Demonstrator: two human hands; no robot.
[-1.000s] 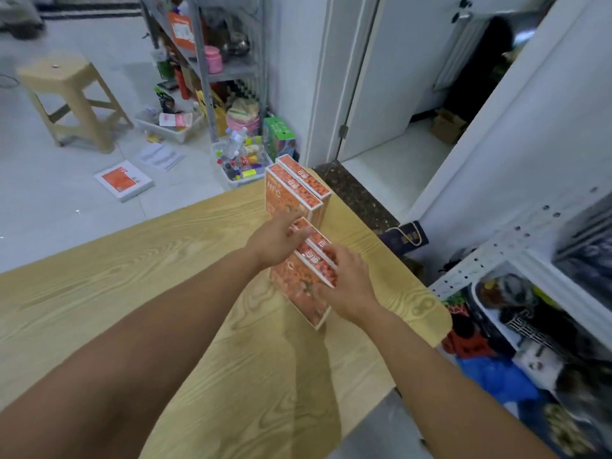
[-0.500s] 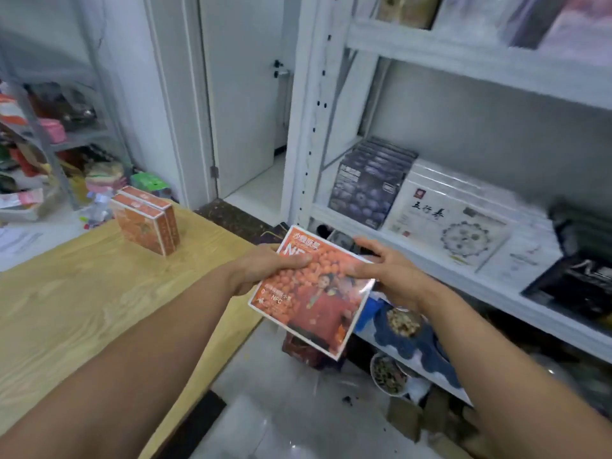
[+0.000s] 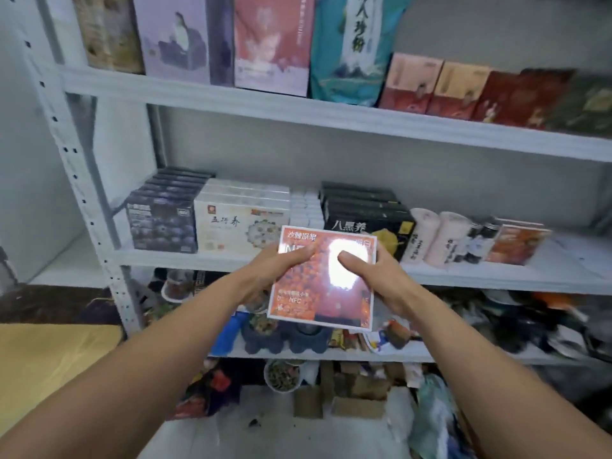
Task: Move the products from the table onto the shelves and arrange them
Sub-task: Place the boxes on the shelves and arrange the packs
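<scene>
Together, left hand [image 3: 269,272] and right hand [image 3: 381,276] grip orange box [image 3: 316,304] — marked "NFC".

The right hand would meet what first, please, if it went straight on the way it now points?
Probably the black boxes on the middle shelf, just beyond the orange box that the right hand grips; depth is unclear.

Arms out — left grip [image 3: 273,270], right grip [image 3: 377,276] curled
</scene>
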